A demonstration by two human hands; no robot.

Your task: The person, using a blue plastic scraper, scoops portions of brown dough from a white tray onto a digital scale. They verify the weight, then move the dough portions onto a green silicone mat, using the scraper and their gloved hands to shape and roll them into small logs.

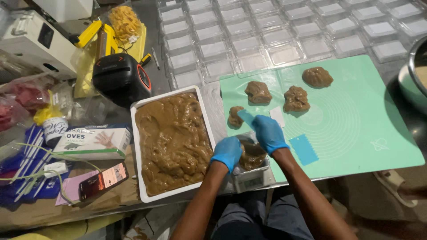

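Both my hands wear blue gloves. My left hand [227, 152] rests against the near side of a lump of brown dough [252, 156] sitting on a small kitchen scale [251, 178]. My right hand [267, 133] is over the same lump and holds a light blue scraper [245, 117] that points up and left. A white tray [165, 195] full of brown dough lies just left of the scale. Several dough portions [258, 92] lie on the green mat [356, 129].
A second blue scraper [304, 150] and a white card [277, 116] lie on the mat. Clear plastic boxes [267, 35] cover the far table. A black device [121, 78], a glove box [93, 142], a phone [103, 181] and a metal bowl [416, 66] stand around.
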